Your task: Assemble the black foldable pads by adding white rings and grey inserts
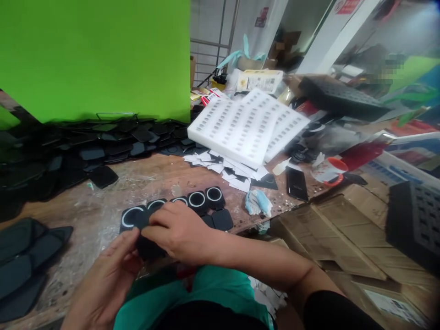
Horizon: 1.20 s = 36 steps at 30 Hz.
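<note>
A row of black square pads with white rings (197, 199) lies along the table's front edge, with plain black square panels (222, 219) in front of some of them. At the left end of the row, my right hand (184, 233) pinches a thin black square piece (146, 219) that partly covers a ringed pad (129, 219). My left hand (112, 275) has its thumb at the near corner of this piece, its fingers curled below and partly hidden. Both hands are closed at the same spot, the right arm crossing in front of the right-hand panels.
Black square pieces (103, 176) are heaped along the green partition (92, 59), with another stack (27, 256) at left. White foam trays (237, 128) rest on paper cards. A blue-white cloth (258, 203), a phone (297, 183) and a mug (328, 170) sit right; cardboard (343, 229) lies below.
</note>
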{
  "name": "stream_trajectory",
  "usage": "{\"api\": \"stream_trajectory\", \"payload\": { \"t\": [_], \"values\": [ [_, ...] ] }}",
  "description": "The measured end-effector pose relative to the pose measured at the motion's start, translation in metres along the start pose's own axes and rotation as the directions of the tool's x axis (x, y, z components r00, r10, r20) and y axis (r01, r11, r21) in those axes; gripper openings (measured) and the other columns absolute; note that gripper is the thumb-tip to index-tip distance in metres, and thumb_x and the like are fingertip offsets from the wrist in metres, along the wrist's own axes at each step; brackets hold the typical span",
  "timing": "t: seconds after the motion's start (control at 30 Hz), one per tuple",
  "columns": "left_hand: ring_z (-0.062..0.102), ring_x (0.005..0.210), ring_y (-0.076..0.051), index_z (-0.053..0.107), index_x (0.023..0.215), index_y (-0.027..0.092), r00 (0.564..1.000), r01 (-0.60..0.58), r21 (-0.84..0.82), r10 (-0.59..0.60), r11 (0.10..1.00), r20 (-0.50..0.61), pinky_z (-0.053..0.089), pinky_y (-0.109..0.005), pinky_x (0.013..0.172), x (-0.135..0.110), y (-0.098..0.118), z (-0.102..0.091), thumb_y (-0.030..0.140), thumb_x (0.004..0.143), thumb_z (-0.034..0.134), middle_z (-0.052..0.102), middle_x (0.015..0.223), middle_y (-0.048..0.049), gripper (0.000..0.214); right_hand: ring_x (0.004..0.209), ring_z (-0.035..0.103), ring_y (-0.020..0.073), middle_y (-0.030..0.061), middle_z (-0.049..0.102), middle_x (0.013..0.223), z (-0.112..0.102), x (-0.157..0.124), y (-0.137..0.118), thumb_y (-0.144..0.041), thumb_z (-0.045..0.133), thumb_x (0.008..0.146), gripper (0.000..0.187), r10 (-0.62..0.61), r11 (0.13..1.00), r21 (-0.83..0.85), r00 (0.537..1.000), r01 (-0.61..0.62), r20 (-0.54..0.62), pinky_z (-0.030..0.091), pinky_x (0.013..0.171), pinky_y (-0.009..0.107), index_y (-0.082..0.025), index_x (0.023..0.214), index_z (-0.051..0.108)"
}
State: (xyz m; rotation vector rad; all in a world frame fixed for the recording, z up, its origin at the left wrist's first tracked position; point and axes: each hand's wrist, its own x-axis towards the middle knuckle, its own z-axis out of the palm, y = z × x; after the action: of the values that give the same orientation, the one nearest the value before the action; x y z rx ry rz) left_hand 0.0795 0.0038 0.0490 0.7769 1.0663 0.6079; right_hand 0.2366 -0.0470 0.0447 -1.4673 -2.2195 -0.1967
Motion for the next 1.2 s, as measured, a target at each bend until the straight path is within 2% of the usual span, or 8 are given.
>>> {"api": "stream_trajectory", "payload": {
  "t": [0.1,0.23,0.47,0.67,0.8,0.87,1.03,1.2],
  "values": [
    [0.053,0.059,-0.009,0.064,0.068,0.017,0.999,-0.038,-0.035,0.038,0.999,-0.019,0.047,-0.015,0.052,0.004,-0.004,0.0,0.016,0.078,0.075,0.062,0.063,0.004,0.015,0.083,0.049,0.0212,0.0056,0.064,0.09,0.0,-0.002,-0.006,-0.023,0.047,0.098,0.023,-0.014,0.999,-0.054,0.997,0.01,-0.075,0.036,0.07,0.035,-0.016,0.088,0.067],
    [0.054,0.061,-0.009,0.063,0.069,0.016,1.0,-0.019,-0.05,0.018,0.999,-0.021,0.05,-0.015,0.055,0.013,-0.013,-0.004,0.021,0.075,0.078,0.059,0.066,0.0036,0.017,0.081,0.049,0.0209,0.0042,0.06,0.081,0.002,-0.007,-0.005,-0.022,0.045,0.099,0.027,-0.073,0.994,-0.096,0.984,0.058,-0.163,0.034,0.071,0.035,-0.016,0.08,0.064],
    [0.048,0.048,-0.007,0.056,0.06,0.016,0.999,0.049,-0.165,-0.051,0.985,-0.011,0.045,-0.014,0.042,0.01,-0.009,0.006,0.019,0.051,0.089,0.052,0.056,0.0069,0.035,0.088,0.052,0.0203,0.0051,0.063,0.085,0.005,-0.015,-0.001,-0.02,0.046,0.098,0.027,-0.198,0.977,-0.118,0.955,0.176,-0.219,0.038,0.08,0.036,-0.018,0.078,0.063],
    [0.052,0.047,-0.007,0.06,0.068,0.015,1.0,0.02,-0.192,-0.02,0.981,0.0,0.041,-0.015,0.042,0.005,-0.007,0.008,0.028,0.057,0.09,0.055,0.056,0.0057,0.034,0.11,0.052,0.0238,0.0134,0.063,0.115,0.006,-0.025,-0.005,-0.018,0.049,0.096,0.021,-0.03,0.999,0.003,0.957,0.033,-0.287,0.043,0.093,0.04,-0.016,0.105,0.067],
    [0.058,0.054,-0.01,0.065,0.075,0.014,0.997,0.036,-0.219,-0.019,0.975,0.078,0.048,-0.018,0.049,0.007,-0.013,0.003,0.034,0.053,0.093,0.06,0.062,0.0032,0.041,0.12,0.049,0.0287,0.0173,0.061,0.121,0.01,-0.029,-0.004,-0.013,0.052,0.092,0.028,-0.014,0.999,0.043,0.954,0.028,-0.301,0.044,0.099,0.048,-0.013,0.116,0.066],
    [0.059,0.056,-0.01,0.066,0.079,0.013,0.994,0.048,-0.222,-0.025,0.974,0.105,0.049,-0.018,0.051,0.008,-0.017,0.001,0.035,0.054,0.093,0.062,0.065,0.0022,0.042,0.12,0.05,0.0289,0.0174,0.062,0.12,0.011,-0.03,-0.005,-0.012,0.053,0.09,0.028,0.001,0.998,0.064,0.95,0.02,-0.311,0.045,0.098,0.049,-0.014,0.115,0.067],
    [0.053,0.053,-0.006,0.064,0.078,0.013,0.992,0.061,-0.214,-0.036,0.975,0.12,0.041,-0.015,0.045,0.011,-0.023,-0.001,0.034,0.056,0.093,0.06,0.065,0.004,0.042,0.118,0.054,0.0264,0.0136,0.065,0.115,0.012,-0.029,-0.01,-0.007,0.051,0.089,0.024,0.046,0.993,0.12,0.936,-0.004,-0.349,0.047,0.096,0.047,-0.018,0.098,0.07],
    [0.05,0.051,-0.005,0.058,0.073,0.016,0.995,-0.008,-0.188,0.027,0.982,0.1,0.038,-0.015,0.045,0.006,-0.021,-0.002,0.038,0.057,0.091,0.056,0.06,0.0059,0.043,0.112,0.057,0.0254,0.0106,0.066,0.105,0.011,-0.027,-0.011,-0.007,0.053,0.089,0.02,0.052,0.991,0.134,0.918,0.001,-0.394,0.048,0.094,0.046,-0.019,0.09,0.068]
  ]
}}
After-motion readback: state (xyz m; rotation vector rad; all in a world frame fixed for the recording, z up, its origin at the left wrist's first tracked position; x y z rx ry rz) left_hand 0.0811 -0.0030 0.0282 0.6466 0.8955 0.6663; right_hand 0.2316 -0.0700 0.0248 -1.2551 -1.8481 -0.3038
